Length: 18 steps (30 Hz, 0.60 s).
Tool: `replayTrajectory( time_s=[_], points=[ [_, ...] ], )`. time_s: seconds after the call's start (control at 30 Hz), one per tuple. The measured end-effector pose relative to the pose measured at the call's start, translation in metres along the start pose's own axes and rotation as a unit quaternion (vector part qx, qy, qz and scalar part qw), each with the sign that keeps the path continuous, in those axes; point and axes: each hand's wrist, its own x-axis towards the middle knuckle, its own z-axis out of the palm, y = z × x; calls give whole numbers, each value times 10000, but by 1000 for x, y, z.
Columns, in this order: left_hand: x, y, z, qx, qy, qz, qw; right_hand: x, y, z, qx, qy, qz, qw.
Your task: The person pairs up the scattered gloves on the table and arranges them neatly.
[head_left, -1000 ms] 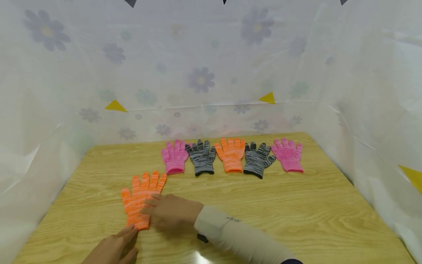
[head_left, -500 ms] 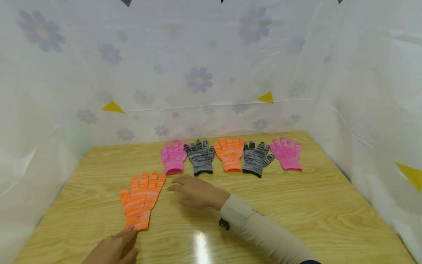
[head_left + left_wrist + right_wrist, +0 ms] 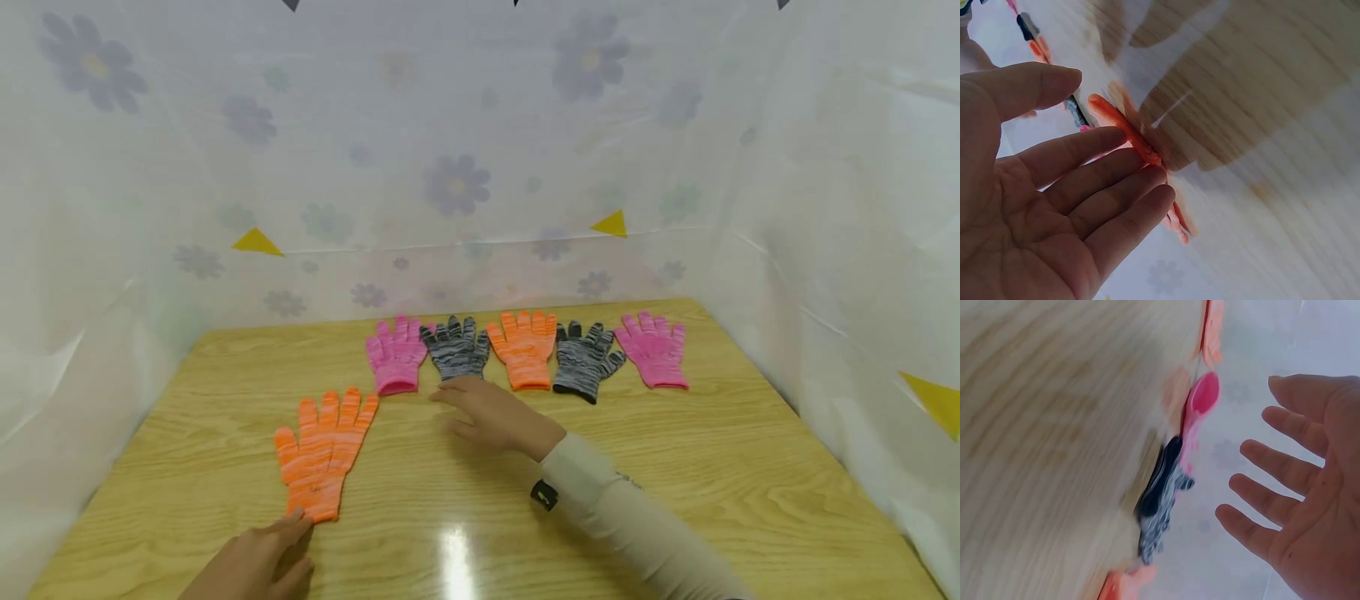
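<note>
An orange glove [image 3: 318, 467] lies flat at the table's left front, fingers pointing away. My left hand [image 3: 251, 557] touches its cuff with extended fingertips; in the left wrist view the left hand [image 3: 1066, 187] has its fingers against the orange glove [image 3: 1125, 128]. My right hand [image 3: 498, 415], holding nothing, is over the table just in front of a grey-black glove [image 3: 457, 350] and covers part of its cuff. In the right wrist view the right hand [image 3: 1297, 481] has spread fingers, with a pink glove [image 3: 1200, 397] and a grey-black glove [image 3: 1163, 494] beyond.
Along the back of the wooden table [image 3: 637, 483], a pink glove [image 3: 397, 357], an orange glove [image 3: 527, 354], another grey-black glove [image 3: 585, 362] and another pink glove [image 3: 657, 350] lie in a row with the first grey-black one. White flowered sheeting [image 3: 457, 108] surrounds the table.
My right hand has left the front orange glove and moved right and away, to the row's grey-black glove. The left hand has stayed at the orange cuff.
</note>
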Motion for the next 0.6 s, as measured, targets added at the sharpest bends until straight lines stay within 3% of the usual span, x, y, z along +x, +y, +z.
replayTrajectory(
  time_s=[0.17, 0.27, 0.43, 0.6],
  points=[
    [0, -1, 0, -29, -11, -42, 10000, -10, 23, -5, -27, 239, 282, 9993],
    [0, 0, 0, -56, -23, -51, 10000, -18, 33, -7, 1, 423, 681, 9968],
    [-1, 1, 0, -108, -26, -149, 9998, -27, 47, -8, 71, 880, 1582, 9835],
    [-2, -2, 1, 4, 108, 106, 9999, -32, 59, -2, 46, 1123, 2113, 9709]
  ],
)
